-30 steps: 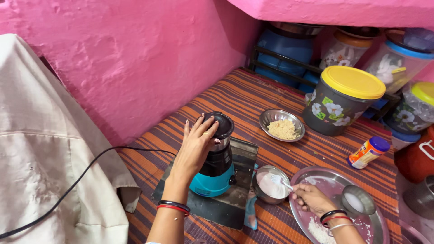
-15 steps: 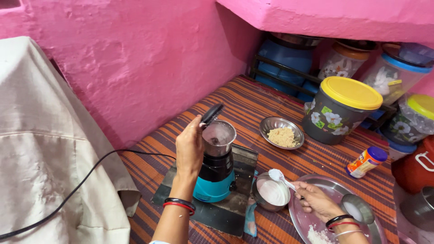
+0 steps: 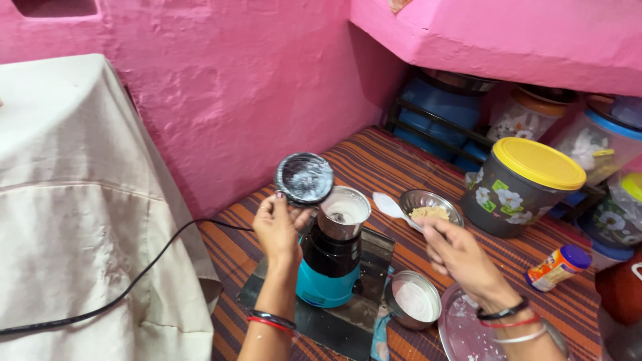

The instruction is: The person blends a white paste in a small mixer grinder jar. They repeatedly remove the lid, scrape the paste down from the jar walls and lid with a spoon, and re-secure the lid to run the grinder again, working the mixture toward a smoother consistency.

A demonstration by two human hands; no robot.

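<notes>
My left hand [image 3: 275, 226] holds up a round black grinder lid [image 3: 304, 177], its powder-dusted underside facing me, just left of the open steel jar [image 3: 343, 212]. That jar sits on a black and teal grinder base [image 3: 326, 271]. My right hand [image 3: 456, 253] grips a spoon [image 3: 392, 206] heaped with white powder, held right beside the jar's rim. Below the right hand stands a small steel bowl [image 3: 414, 301] of white powder.
A steel bowl of tan crumbs [image 3: 432, 206] lies behind the spoon. A grey floral tub with yellow lid [image 3: 528, 187], an orange bottle [image 3: 558, 267], a steel plate [image 3: 468, 327] and more containers [image 3: 600, 144] stand right. A black cord [image 3: 134, 281] runs left over cream cloth [image 3: 80, 200].
My left hand lifted the lid off the jar and turned its underside up. My right hand scooped white powder from the small bowl and carried the spoon up to the jar.
</notes>
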